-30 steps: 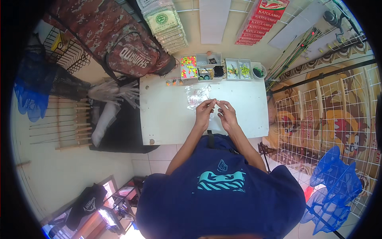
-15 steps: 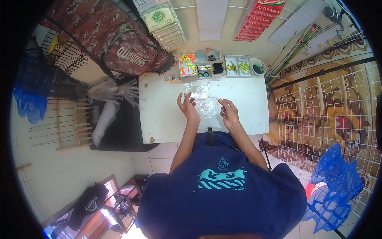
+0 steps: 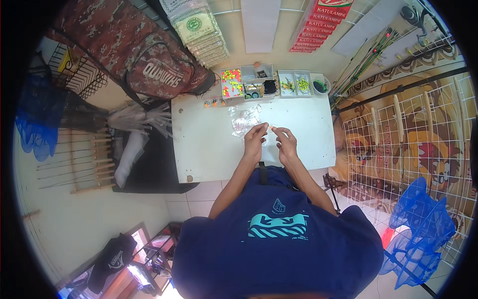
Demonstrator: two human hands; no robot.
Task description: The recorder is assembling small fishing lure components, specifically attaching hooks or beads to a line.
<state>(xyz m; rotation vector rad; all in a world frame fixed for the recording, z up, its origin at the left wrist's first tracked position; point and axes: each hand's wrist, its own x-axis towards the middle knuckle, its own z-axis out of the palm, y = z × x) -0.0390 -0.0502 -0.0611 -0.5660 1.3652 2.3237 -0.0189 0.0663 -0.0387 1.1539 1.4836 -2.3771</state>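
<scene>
Over the middle of the white table (image 3: 209, 149), both my hands are raised close together. Between the thumb and fingers of my right hand (image 3: 287, 143) is a small orange bead-like piece (image 3: 272, 128); its exact kind is too small to tell. My left hand (image 3: 254, 140) is closed in a pinch right beside it, fingertips nearly meeting the right ones. What the left fingers hold, if anything, is hidden. Small clear plastic bags (image 3: 245, 117) lie spread on the tabletop just beyond my left hand.
Along the back edge stand a compartment box (image 3: 257, 79) of coloured beads and small parts, a second white divided box (image 3: 295, 83) and a round tub (image 3: 321, 85). Several small orange pieces (image 3: 214, 103) lie at the back left. Thin rods (image 3: 366, 60) lean at the right.
My left hand has moved right from above the plastic bags and closed its spread fingers beside my right hand. The right hand stays almost in place with the orange piece.
</scene>
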